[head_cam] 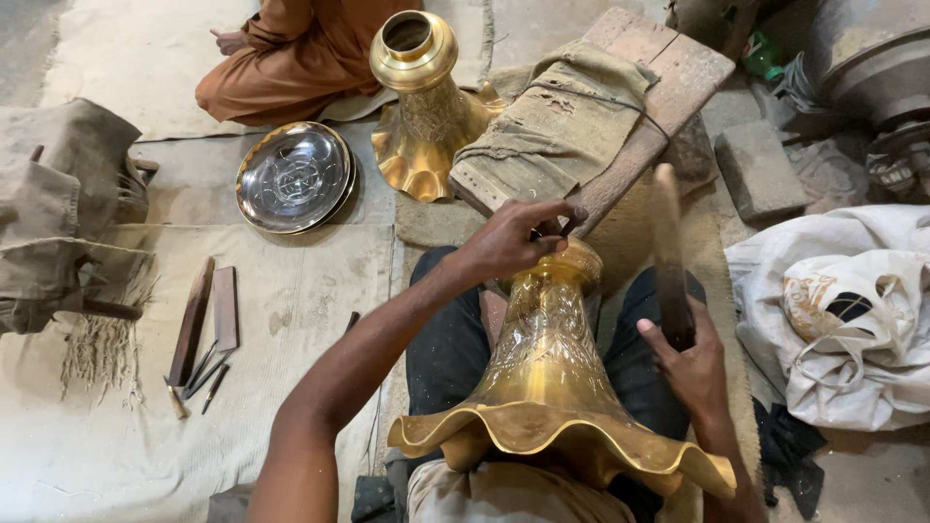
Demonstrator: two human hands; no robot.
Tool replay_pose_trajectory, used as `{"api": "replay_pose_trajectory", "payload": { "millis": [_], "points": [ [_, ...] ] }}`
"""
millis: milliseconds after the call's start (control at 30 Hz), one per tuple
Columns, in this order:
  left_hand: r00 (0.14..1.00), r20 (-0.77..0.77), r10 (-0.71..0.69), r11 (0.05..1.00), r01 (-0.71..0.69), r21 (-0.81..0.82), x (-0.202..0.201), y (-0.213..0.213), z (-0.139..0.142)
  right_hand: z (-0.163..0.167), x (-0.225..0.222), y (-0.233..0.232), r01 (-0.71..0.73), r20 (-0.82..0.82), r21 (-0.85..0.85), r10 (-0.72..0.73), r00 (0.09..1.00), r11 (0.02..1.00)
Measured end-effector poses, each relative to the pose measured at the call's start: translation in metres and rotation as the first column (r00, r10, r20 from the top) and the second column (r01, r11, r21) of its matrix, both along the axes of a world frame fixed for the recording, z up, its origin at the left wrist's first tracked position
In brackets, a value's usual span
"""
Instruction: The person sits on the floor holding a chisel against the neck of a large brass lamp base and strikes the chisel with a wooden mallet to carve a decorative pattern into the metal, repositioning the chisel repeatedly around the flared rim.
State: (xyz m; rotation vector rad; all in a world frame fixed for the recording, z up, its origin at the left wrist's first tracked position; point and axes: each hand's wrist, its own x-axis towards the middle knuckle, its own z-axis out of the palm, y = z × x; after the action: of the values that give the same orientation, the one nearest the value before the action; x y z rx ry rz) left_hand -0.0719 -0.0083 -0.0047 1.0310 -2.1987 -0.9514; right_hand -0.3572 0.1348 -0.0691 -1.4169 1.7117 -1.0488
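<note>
At the far left, a folded grey-brown cloth bundle lies on the floor, and beside it a set of flat dark metal files and thin chisels is laid out on a pale canvas floor mat. Further back, a round silvery engraved metal tray rests flat, with a second golden brass fluted vase standing upside down just beside it; a seated person in rust-brown clothing is seen behind.

The left hand is closed around a small tool whose tip is pressed at the narrow neck of the large golden brass vase with a wavy flared rim. This vase is propped across the lap, between the legs, flared rim toward the camera, its neck resting near a cloth-wrapped wooden plank. The right hand is wrapped around a long dark striker bar, held raised and blurred.

The step in hand is judged to be chasing of the neck. A well-aimed strike on the tool's head appears to be called for, with the vase kept steady.

At the right, white crumpled sacks are piled.
</note>
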Motion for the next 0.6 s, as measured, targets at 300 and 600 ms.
{"api": "replay_pose_trajectory", "payload": {
  "millis": [300,600],
  "points": [
    [0.987,-0.158,0.006,0.998,0.003,0.061,0.014,0.0,-0.01,0.039,-0.004,0.021,-0.019,0.086,-0.149,0.032,0.996,0.989],
    [0.989,-0.114,-0.094,0.993,0.086,-0.076,0.015,-0.003,-0.028,0.083,-0.01,0.01,-0.15,-0.126,-0.252,0.121,0.985,0.956]
  ]
}}
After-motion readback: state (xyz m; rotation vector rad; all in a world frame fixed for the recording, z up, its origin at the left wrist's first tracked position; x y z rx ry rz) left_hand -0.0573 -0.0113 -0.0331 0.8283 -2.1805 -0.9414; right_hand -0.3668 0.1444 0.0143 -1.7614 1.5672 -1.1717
